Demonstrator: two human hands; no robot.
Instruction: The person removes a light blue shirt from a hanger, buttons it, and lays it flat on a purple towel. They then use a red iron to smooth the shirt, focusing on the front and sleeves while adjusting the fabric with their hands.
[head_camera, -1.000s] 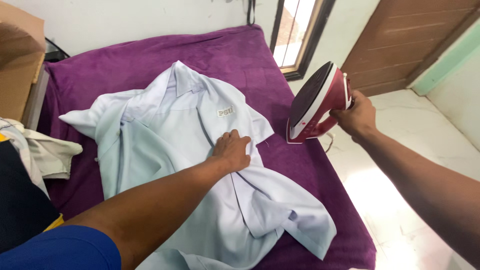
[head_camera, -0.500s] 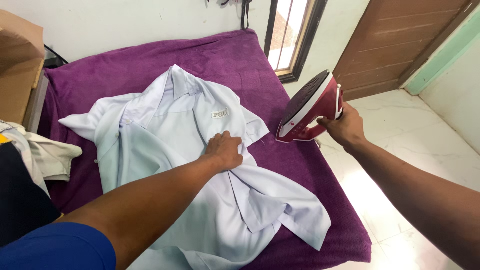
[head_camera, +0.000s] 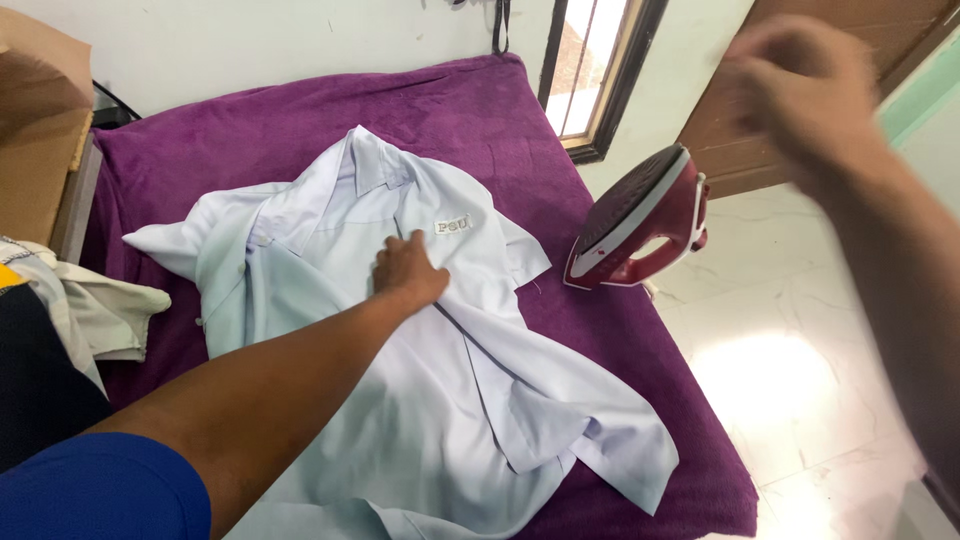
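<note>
— So, where is your left hand (head_camera: 408, 270)?

— Flat on the pale blue shirt (head_camera: 430, 380), palm down, fingers loosely curled and pressing the cloth near the chest, just left of the small sewn badge. Nothing is pinched between them; the shirt lies under my fingers and spreads out on every side, collar at the far end, hem toward the near right corner.

— And the shirt itself?

— Rumpled on the purple towel (head_camera: 250, 120) that covers the table.

— Your right hand (head_camera: 800, 85)?

— Up in the air at the far right, blurred, holding nothing. Whether the fingers are spread or curled I cannot tell. The red and white iron (head_camera: 640, 225) stands on its heel at the right edge of the towel, below that hand and well apart from it, right of the shirt.
</note>
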